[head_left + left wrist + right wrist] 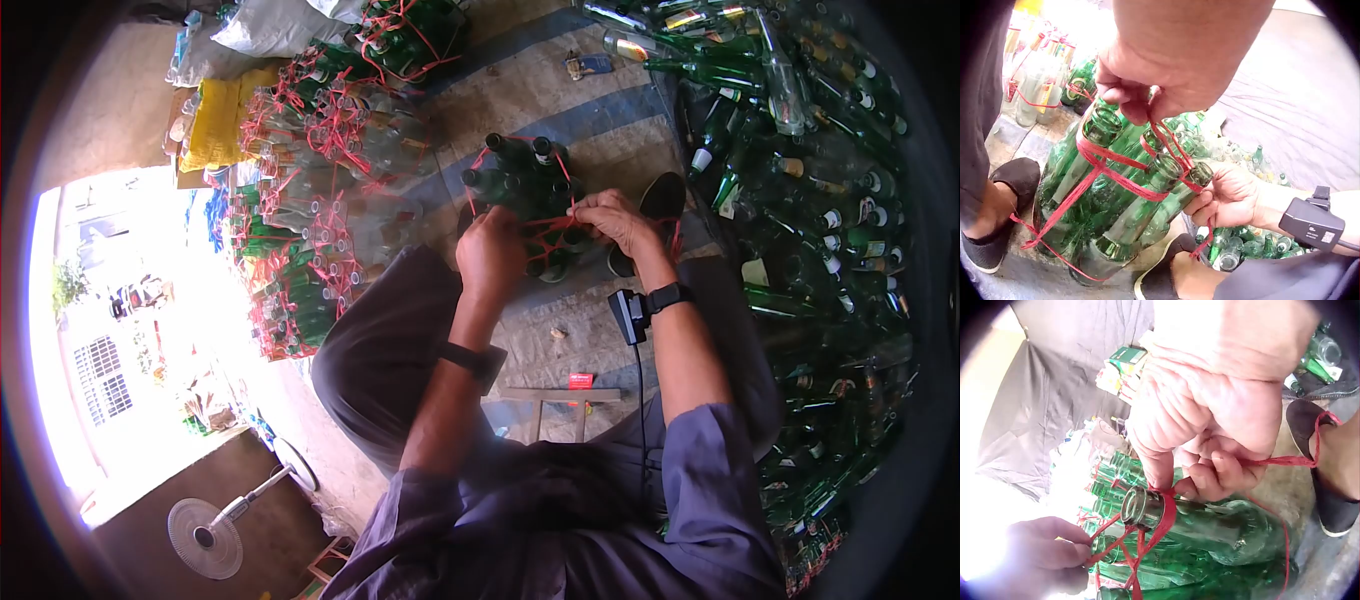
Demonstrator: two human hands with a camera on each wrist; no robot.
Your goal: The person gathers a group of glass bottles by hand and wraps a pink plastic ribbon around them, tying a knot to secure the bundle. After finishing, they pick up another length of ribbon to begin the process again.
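Several green glass bottles stand bunched between the person's feet, with red twine looped round and between their necks. The left hand pinches a strand of the twine above the bottle mouths. At the bunch's other side, the right hand has its fingers curled round the twine beside a bottle neck, and a loose length trails from it toward the shoe. In the head view, the left fingertips are partly hidden.
Tied bundles of bottles stand on the left. A large heap of loose green bottles lies on the right. Both shoes flank the bunch. A wooden frame lies near the lap, and a white fan stands lower left.
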